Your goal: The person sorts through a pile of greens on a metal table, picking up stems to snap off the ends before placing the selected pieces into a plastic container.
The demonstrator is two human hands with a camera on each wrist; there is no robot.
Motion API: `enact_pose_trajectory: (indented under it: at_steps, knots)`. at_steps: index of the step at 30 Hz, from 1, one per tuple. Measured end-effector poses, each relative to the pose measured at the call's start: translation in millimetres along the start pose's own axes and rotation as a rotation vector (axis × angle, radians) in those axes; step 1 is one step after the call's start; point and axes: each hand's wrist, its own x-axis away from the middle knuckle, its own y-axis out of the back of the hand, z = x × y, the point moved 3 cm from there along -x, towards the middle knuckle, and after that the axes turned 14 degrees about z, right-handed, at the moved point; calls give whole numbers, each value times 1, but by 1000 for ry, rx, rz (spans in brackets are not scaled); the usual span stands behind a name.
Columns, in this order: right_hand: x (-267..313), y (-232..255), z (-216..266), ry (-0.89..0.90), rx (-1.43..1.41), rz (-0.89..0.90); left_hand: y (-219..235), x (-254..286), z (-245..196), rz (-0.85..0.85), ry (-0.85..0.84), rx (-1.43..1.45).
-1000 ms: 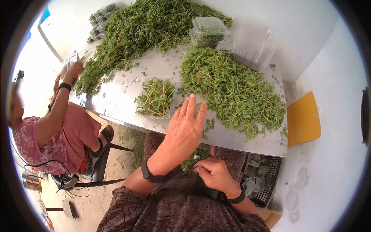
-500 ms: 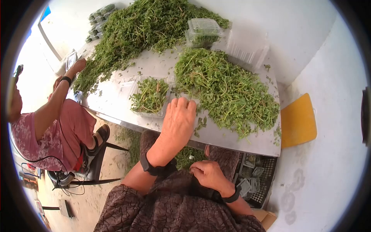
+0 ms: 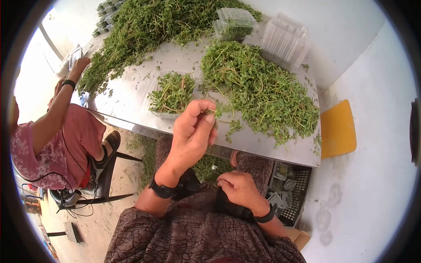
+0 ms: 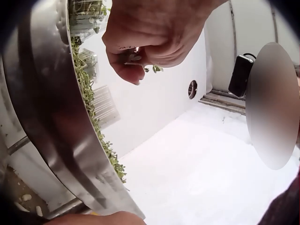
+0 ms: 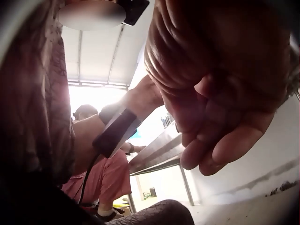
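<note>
Between thumb and fingertips my left hand point(image 3: 191, 129) pinches a small green sprig point(image 3: 217, 112), raised over the table's front edge. Its leaves point(image 4: 157, 69) poke out past the fingers in the left wrist view. Just behind that hand, a clear plastic box point(image 3: 169, 115) holds leafy greens point(image 3: 172, 93). A larger heap of cut greens point(image 3: 263, 96) spreads to the right, and a few loose stems point(image 3: 233, 128) lie near the hand. My right hand point(image 3: 242, 189) hangs over the lap below the table, fingers loosely curled, with nothing seen in it.
A bigger pile of greens point(image 3: 149, 26) covers the back of the metal table point(image 3: 131, 94). Clear boxes point(image 3: 285, 41) stand at the back right. Another person point(image 3: 48, 136) sits at left. A black crate point(image 3: 296, 193) is below, beside a yellow board point(image 3: 338, 129).
My left hand has lifted off the table beside the box and turned thumb side up, with a sprig now pinched in it. The right hand stays over the lap.
</note>
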Motion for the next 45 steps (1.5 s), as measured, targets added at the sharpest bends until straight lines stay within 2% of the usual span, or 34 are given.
enact_pose_trajectory:
  at_steps: [2,3,4,5,6,8,9,11,17,21,24,26,33,36,38,39,41,43,45]
  knots:
    - [3,10,13,80,18,-78,6,7,6,-7,-39,60]
    - [3,17,21,78,23,-73,8,11,8,26,-44,185]
    - [4,27,32,139,58,-137,10,15,9,60,-51,309]
    - [4,36,43,200,94,-203,12,18,9,58,-53,313]
    - [2,45,51,199,98,-201,12,22,9,93,-3,381]
    - [-1,61,72,222,410,-328,13,28,13,128,45,455]
    - [-5,66,82,221,416,-325,12,30,17,170,69,498]
    - [-15,71,98,136,632,-379,11,35,20,204,130,584]
    - [-51,72,89,21,812,-242,16,46,29,202,179,595]
    - [-64,66,85,14,859,-217,19,53,31,205,219,604]
    - [-65,63,82,-3,862,-220,21,58,35,210,214,606]
    - [-64,65,76,-5,806,-294,23,59,39,216,197,606]
    - [-67,64,62,49,861,-391,20,61,39,213,194,601]
    - [-63,66,65,148,745,-455,19,61,40,215,214,598]
    - [-56,63,73,25,228,-436,17,60,38,227,234,597]
    - [-53,59,82,21,230,-448,14,60,34,204,251,634]
    - [-52,48,98,39,-170,-331,11,58,34,197,267,671]
    - [-53,37,99,85,-227,-245,9,57,37,318,108,778]
    - [-53,33,94,77,-290,-216,6,58,36,322,98,731]
